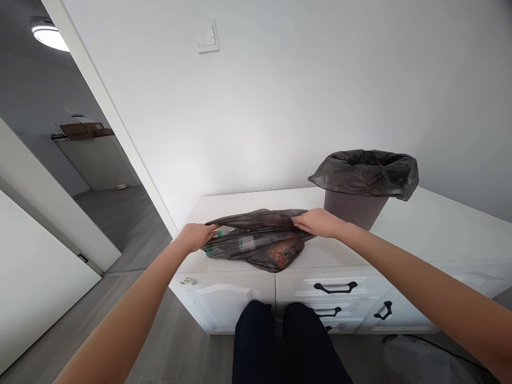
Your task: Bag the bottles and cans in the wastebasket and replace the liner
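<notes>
A dark, see-through garbage bag [260, 240] with litter inside lies on the white cabinet top [340, 253]. Its mouth is stretched sideways between my hands. My left hand [197, 236] grips the left end of the rim, the fingertips partly hidden by the plastic. On the right end of the rim, my right hand [318, 222] is closed in a pinch. Through the film show green and white wrappers and an orange-red piece of packaging [282, 253]. Just beyond my right hand stands a brown trash can [352, 209], lined with another dark bag [364, 173] folded over its rim.
Black handles [335, 288] stick out from the cabinet front near my legs [260, 341]. A light switch [208, 37] is on the wall behind. At left is a doorway with a white door [36, 282]. A clear plastic bag [424, 360] sits on the floor at lower right.
</notes>
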The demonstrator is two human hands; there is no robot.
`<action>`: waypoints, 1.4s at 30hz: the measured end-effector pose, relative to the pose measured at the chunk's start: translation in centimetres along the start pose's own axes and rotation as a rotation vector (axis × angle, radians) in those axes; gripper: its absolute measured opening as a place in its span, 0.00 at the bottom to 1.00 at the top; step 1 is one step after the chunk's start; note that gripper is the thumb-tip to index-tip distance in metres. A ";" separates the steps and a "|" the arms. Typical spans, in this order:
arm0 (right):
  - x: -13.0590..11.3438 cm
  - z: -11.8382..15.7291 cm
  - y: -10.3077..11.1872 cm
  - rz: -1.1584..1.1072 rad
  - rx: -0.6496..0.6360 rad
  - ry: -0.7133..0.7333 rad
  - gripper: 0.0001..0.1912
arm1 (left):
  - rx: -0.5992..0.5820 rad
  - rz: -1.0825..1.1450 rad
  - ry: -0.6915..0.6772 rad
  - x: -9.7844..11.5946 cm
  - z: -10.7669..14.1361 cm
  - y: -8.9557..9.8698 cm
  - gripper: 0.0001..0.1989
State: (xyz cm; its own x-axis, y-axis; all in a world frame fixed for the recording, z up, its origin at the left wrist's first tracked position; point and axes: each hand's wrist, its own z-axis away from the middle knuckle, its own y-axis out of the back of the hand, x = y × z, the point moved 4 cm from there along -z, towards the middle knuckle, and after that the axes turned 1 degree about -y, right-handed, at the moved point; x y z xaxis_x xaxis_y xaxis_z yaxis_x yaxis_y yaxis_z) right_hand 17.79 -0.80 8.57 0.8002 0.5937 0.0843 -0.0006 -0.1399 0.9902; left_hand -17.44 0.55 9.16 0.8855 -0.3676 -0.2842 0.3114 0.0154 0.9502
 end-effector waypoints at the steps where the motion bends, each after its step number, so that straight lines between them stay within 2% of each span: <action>1: 0.4 0.3 -0.4 -0.044 -0.042 -0.015 0.14 | -0.027 0.030 0.018 0.0 0.3 0.1 0.23; 4: 1.4 0.5 -0.9 -0.212 -0.097 -0.066 0.19 | -0.089 0.134 0.029 0.8 1.2 1.3 0.29; 7: 1.2 -0.9 -0.4 -0.347 0.010 -0.022 0.19 | -0.100 0.196 -0.024 2.5 1.6 3.4 0.33; 9: -0.3 -2.3 0.1 -0.405 0.130 0.052 0.18 | -0.117 0.228 -0.082 3.8 1.6 4.5 0.29; 12: -4.2 -4.4 0.3 -0.460 0.232 0.140 0.19 | -0.140 0.292 -0.147 5.5 1.5 5.1 0.23; 14: -7.2 -5.3 0.3 -0.473 0.210 0.191 0.20 | -0.149 0.323 -0.165 6.3 1.5 5.1 0.22; 17: -10.5 -5.6 0.3 -0.467 0.093 0.242 0.17 | -0.145 0.306 -0.172 7.0 1.9 4.9 0.20; 19: -11.5 -5.4 0.3 -0.442 0.032 0.241 0.16 | -0.124 0.268 -0.179 7.4 2.5 4.7 0.19; 21: -11.8 -5.3 -0.2 -0.373 0.012 0.229 0.22 | -0.099 0.245 -0.168 7.7 3.0 4.1 0.21; 24: -12.2 -5.3 -1.4 -0.207 0.059 0.186 0.28 | -0.080 0.227 -0.104 7.9 3.6 2.9 0.29; 28: -13.2 -5.0 -1.9 -0.116 0.198 0.109 0.25 | -0.057 0.203 -0.045 7.8 4.3 1.6 0.36; 32: -13.0 -4.1 -1.2 -0.228 0.313 -0.016 0.24 | 0.123 0.297 -0.029 7.1 4.9 2.6 0.33; 34: -12.1 -3.9 -0.8 -0.342 0.361 -0.101 0.26 | 0.267 0.420 -0.034 7.0 5.3 3.9 0.31; 36: -11.2 -3.8 -0.6 -0.481 0.408 -0.165 0.26 | 0.460 0.596 -0.001 7.4 6.2 5.7 0.28; 39: -9.9 -3.7 -0.2 -0.694 0.491 -0.219 0.24 | 0.741 0.909 0.041 9.3 9.5 7.9 0.22; 42: -9.0 -3.5 0.5 -0.913 0.562 -0.270 0.27 | 0.875 1.128 -0.037 12.7 14.5 8.6 0.18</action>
State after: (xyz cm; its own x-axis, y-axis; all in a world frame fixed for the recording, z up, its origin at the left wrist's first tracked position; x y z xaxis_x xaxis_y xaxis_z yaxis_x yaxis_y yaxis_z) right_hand 8.46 -3.39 8.66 0.4656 0.4745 -0.7470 0.8746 -0.1179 0.4702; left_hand -8.53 -17.48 15.62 0.4982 -0.5688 0.6544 -0.8630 -0.2528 0.4373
